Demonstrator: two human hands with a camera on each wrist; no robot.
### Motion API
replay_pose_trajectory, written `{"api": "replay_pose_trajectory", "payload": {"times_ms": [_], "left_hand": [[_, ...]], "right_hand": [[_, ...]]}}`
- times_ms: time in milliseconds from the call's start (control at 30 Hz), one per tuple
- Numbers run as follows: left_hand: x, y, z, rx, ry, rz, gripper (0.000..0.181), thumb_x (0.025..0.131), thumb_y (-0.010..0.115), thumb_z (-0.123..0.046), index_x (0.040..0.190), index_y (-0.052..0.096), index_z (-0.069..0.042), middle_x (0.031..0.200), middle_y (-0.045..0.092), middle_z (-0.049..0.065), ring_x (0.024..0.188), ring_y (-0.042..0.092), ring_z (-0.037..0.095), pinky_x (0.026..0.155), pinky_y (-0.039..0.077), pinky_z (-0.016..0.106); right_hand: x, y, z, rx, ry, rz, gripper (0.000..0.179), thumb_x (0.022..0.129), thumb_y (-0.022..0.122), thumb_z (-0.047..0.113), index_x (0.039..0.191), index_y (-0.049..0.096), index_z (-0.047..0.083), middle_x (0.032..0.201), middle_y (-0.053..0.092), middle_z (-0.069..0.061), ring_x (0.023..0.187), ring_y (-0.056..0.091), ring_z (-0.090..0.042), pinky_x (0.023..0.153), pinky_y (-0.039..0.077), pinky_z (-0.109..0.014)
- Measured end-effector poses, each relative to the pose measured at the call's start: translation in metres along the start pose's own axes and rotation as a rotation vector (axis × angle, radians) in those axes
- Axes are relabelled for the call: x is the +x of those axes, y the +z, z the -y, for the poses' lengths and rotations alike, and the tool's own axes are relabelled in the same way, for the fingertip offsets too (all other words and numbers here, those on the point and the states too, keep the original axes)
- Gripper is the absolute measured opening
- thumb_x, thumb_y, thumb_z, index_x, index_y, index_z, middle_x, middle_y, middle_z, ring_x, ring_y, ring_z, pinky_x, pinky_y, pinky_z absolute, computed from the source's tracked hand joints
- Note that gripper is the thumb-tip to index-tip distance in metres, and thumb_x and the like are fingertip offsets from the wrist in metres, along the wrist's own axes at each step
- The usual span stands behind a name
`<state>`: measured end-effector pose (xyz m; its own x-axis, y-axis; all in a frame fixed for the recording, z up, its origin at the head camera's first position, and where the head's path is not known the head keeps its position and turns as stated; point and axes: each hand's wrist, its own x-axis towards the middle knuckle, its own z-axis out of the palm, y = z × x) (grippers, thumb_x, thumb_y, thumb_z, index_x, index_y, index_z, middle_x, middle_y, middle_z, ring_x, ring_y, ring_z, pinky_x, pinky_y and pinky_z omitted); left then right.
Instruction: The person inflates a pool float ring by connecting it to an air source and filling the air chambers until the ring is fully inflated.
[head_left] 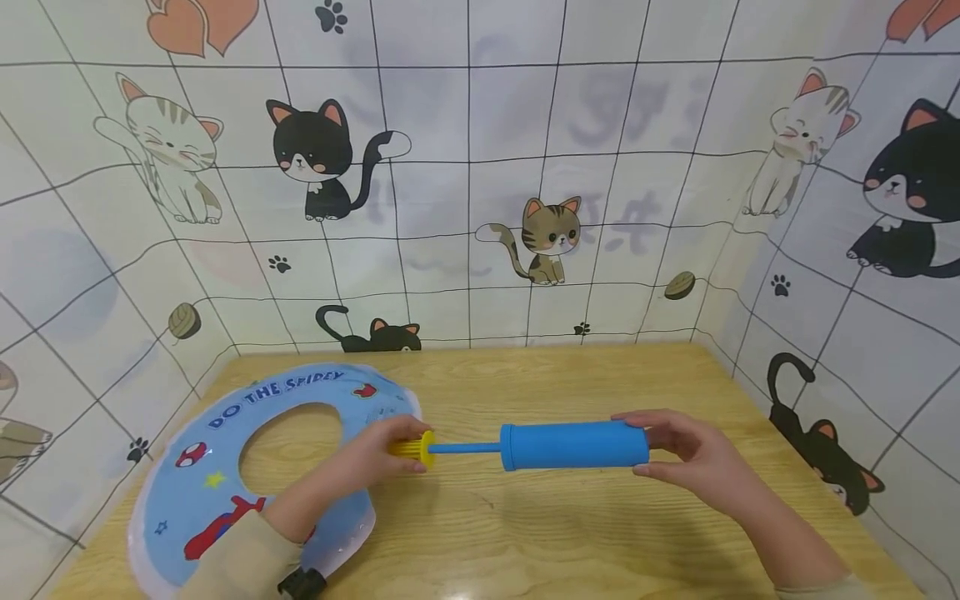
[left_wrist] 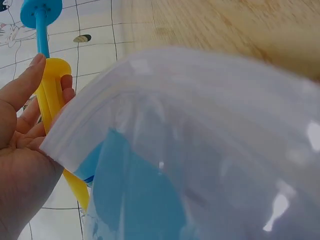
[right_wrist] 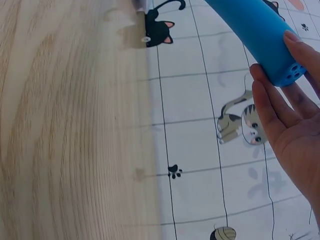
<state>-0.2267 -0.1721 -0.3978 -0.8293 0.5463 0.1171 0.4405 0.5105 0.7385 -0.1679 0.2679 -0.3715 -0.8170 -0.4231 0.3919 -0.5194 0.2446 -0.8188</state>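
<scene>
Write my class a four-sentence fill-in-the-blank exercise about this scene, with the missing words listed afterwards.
1. The pump handle, held by the left grip, is coloured ______.
2. The pump barrel, held by the right grip, is coloured ______.
3. Lettering on the plastic ring reads "DO THE ______".
4. Each cartoon animal on the wall covering is a ______.

Missing words: yellow; blue; SPIDEY; cat.

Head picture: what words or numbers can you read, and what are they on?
"DO THE SPIDEY": on the blue inflatable ring.
Pale print at its upper right: too faint.
Faint marks on the cat-print wall covering: too blurred.
Hand pump: no writing shows.
No numbers.
</scene>
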Motion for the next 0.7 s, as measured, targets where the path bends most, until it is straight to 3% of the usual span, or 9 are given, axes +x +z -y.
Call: {"api": "replay_pose_trajectory", "payload": {"times_ms": [267, 467, 600, 700], "left_hand": [[-0.007, -0.008, 0.005, 0.019, -0.026, -0.018, 0.046, 0.083, 0.078, -0.016, 0.124, 0.061, -0.002, 0.114, 0.065, 0.005, 0.108, 0.060, 0.029, 0.092, 0.049, 0.039], [-0.007, -0.004, -0.002, 0.024, -0.016, -0.010, 0.045, 0.083, 0.078, -0.017, 0.122, 0.062, -0.002, 0.113, 0.066, 0.004, 0.104, 0.060, 0.026, 0.089, 0.050, 0.035], [-0.002, 0.002, -0.007, 0.038, 0.005, -0.008, 0.047, 0.084, 0.078, -0.019, 0.123, 0.062, 0.000, 0.116, 0.065, 0.008, 0.106, 0.060, 0.027, 0.090, 0.050, 0.038], [0.002, 0.009, -0.009, 0.046, 0.013, 0.001, 0.047, 0.084, 0.078, -0.019, 0.123, 0.062, 0.000, 0.117, 0.065, 0.008, 0.105, 0.060, 0.025, 0.091, 0.050, 0.036]], "right_hand": [[-0.010, -0.014, -0.002, 0.017, 0.006, -0.007, 0.053, 0.082, 0.070, -0.012, 0.132, 0.054, -0.003, 0.137, 0.056, 0.001, 0.105, 0.064, -0.017, 0.081, 0.055, -0.030], [-0.009, -0.007, -0.005, 0.036, 0.026, -0.019, 0.051, 0.082, 0.072, -0.010, 0.130, 0.057, -0.002, 0.134, 0.059, -0.001, 0.100, 0.066, -0.019, 0.078, 0.056, -0.032], [-0.004, 0.009, -0.007, 0.043, 0.122, -0.050, 0.050, 0.081, 0.076, -0.001, 0.128, 0.060, 0.000, 0.127, 0.062, 0.003, 0.096, 0.067, -0.021, 0.077, 0.056, -0.033], [0.000, 0.023, -0.008, 0.061, 0.216, -0.063, 0.051, 0.080, 0.079, 0.007, 0.127, 0.061, 0.001, 0.124, 0.063, 0.000, 0.095, 0.067, -0.022, 0.077, 0.056, -0.033]]}}
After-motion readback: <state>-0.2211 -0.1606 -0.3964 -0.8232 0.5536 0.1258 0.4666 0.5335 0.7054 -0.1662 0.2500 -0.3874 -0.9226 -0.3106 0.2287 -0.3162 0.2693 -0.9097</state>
